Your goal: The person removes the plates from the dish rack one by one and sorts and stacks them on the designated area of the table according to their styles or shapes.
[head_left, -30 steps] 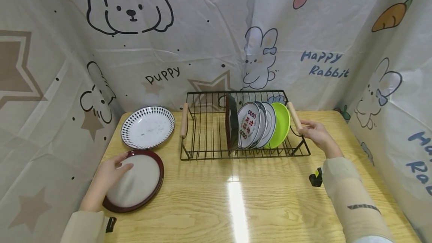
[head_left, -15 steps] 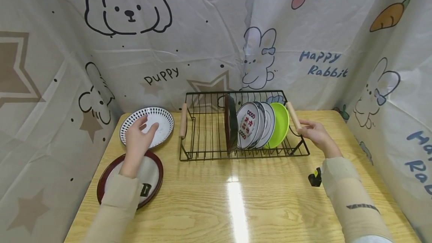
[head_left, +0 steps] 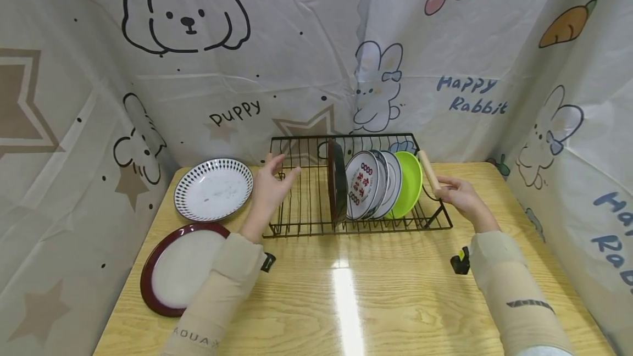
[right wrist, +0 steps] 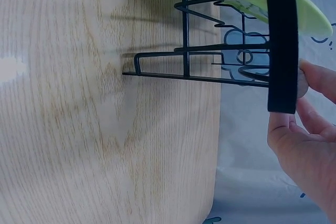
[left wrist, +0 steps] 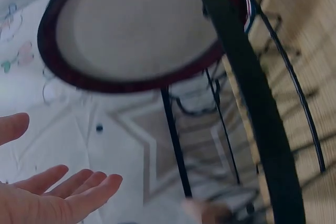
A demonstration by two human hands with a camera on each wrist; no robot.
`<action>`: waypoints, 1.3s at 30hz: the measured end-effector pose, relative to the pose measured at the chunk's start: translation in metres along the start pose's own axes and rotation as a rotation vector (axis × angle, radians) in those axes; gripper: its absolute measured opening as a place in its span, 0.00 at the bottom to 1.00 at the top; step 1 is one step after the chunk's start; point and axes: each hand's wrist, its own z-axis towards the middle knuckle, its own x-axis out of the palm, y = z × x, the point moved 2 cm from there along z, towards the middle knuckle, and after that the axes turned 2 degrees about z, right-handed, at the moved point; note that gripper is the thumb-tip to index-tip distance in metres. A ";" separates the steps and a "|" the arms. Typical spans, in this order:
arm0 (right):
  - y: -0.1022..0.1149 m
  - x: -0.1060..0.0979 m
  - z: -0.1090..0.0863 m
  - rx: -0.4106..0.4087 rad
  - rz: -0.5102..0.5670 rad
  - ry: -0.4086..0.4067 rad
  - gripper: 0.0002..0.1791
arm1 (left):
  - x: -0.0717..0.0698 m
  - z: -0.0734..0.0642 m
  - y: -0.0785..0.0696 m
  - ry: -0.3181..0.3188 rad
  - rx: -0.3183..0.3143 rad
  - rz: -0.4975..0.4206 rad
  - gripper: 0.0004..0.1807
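Observation:
My left hand (head_left: 269, 188) hovers at the left end of the black wire dish rack (head_left: 296, 233), thumb and fingers spread with nothing between them; it overlaps the rack's left handle in the head view. At the other end, my right hand (head_left: 460, 194) pinches the wooden handle (head_left: 429, 172) between thumb and fingers. Upright in the rack stand a dark-red-rimmed plate (left wrist: 136, 30), a white plate with red characters (head_left: 362, 185), other pale plates behind it and a lime green plate (head_left: 408, 185).
A white plate with a black diamond rim (head_left: 212, 191) lies flat at the back left of the wooden table (head_left: 386, 290). In front of it is a maroon-rimmed plate (head_left: 183, 268), partly covered by the left sleeve. A printed curtain (head_left: 306, 70) closes off the back and sides.
My left hand has left the maroon-rimmed plate, passed over the diamond-rimmed plate and moved right to the rack's left end. My right hand has stayed on its handle.

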 end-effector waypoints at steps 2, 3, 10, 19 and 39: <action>0.000 0.000 0.000 0.003 -0.002 -0.002 0.32 | 0.010 0.000 -0.004 0.020 0.017 -0.015 0.29; 0.000 0.001 0.001 0.005 0.000 -0.002 0.32 | 0.015 -0.001 -0.005 0.030 0.017 -0.025 0.30; -0.001 0.001 0.002 0.005 0.028 -0.001 0.32 | 0.045 -0.005 -0.016 0.048 0.014 -0.120 0.29; -0.002 0.000 0.001 0.006 0.016 -0.004 0.32 | 0.078 -0.009 -0.020 0.078 -0.030 -0.104 0.31; -0.002 0.000 0.001 0.002 0.008 -0.008 0.32 | 0.112 -0.022 -0.026 -0.039 0.044 0.047 0.18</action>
